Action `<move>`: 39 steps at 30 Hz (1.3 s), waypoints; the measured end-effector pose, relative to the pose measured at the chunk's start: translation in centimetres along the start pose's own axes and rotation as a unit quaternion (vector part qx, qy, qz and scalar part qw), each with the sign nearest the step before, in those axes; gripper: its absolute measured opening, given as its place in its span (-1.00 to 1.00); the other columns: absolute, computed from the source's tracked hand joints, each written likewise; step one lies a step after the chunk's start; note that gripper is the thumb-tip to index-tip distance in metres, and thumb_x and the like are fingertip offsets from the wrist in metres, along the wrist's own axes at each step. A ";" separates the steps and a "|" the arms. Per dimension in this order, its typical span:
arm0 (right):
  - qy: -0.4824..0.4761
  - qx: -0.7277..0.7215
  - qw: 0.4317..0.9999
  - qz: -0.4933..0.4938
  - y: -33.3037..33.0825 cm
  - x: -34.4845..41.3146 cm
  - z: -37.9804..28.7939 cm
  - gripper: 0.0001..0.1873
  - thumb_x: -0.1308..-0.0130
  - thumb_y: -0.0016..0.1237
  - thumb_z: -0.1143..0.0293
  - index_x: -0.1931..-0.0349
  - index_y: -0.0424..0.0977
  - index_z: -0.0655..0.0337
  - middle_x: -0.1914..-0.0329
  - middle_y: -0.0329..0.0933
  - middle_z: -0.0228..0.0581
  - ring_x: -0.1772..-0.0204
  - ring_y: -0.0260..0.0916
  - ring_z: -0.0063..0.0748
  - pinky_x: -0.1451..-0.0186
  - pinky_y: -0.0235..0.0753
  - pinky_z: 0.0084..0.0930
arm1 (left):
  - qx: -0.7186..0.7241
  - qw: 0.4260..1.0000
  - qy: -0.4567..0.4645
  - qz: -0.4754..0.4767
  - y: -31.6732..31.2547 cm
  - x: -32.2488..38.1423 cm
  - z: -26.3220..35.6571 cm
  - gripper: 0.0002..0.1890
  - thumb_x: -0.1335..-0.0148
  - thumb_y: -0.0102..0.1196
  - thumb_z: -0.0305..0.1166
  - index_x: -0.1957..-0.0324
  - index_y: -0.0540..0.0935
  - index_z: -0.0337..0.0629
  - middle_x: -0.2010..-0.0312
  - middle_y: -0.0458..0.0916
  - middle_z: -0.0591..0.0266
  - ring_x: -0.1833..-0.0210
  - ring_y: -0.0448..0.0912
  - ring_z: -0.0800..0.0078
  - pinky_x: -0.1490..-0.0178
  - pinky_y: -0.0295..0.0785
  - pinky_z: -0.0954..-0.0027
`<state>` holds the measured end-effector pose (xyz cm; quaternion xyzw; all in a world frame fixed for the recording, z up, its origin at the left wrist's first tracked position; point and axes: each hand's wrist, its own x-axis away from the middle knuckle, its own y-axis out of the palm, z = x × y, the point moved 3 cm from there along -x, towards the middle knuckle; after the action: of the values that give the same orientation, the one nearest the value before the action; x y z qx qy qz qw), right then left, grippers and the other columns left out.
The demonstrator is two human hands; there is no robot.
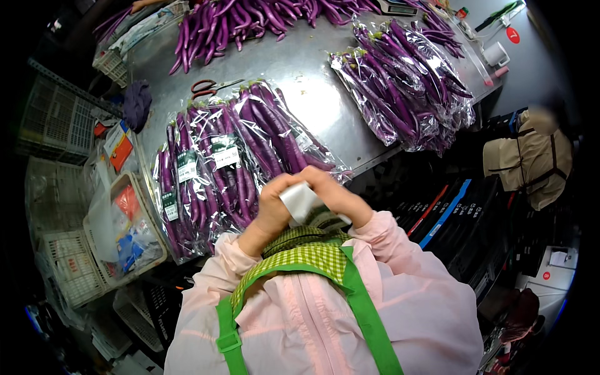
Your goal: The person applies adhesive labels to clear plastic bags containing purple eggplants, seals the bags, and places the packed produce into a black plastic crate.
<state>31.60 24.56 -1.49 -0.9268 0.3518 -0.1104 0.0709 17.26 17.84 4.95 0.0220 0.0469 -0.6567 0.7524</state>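
Close to my apron, my left hand (274, 199) and my right hand (338, 194) meet at the fingertips around a strip of label paper (300, 201). It is white with a green printed part, bent and slightly blurred. The fingertips are partly hidden behind the knuckles. Just beyond them, clear bags of long purple eggplants (267, 126) lie side by side on a metal table (300, 61). Several bags at the left bear green-and-white labels (227, 152). Under my hands, the bag nearest them shows no front label that I can make out.
Scissors (211, 88) with dark red handles lie behind the bags. More bagged eggplants (398, 84) are piled at right, loose ones (234, 23) at the far edge. A plastic bin (124, 225) stands left; black crates (450, 220) stand right. Another person's hand (139, 5) shows at top left.
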 end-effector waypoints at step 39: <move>-0.061 -0.026 0.994 0.090 -3.6 -1.2 -9.6 -0.94 -0.21 0.10 0.51 0.35 0.56 0.32 0.36 0.42 -0.42 0.31 0.31 -0.67 0.25 0.31 -0.67 | -0.164 0.974 -0.155 -0.028 0.3 4.0 -3.9 -0.85 -0.03 0.25 -0.39 0.43 0.59 -0.27 0.55 0.57 0.07 0.47 0.58 0.25 0.40 0.39 0.29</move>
<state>30.62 27.52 8.32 -0.8981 0.4312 -0.0382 0.0779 17.96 14.27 0.61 -0.2050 0.0378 -0.6559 0.7255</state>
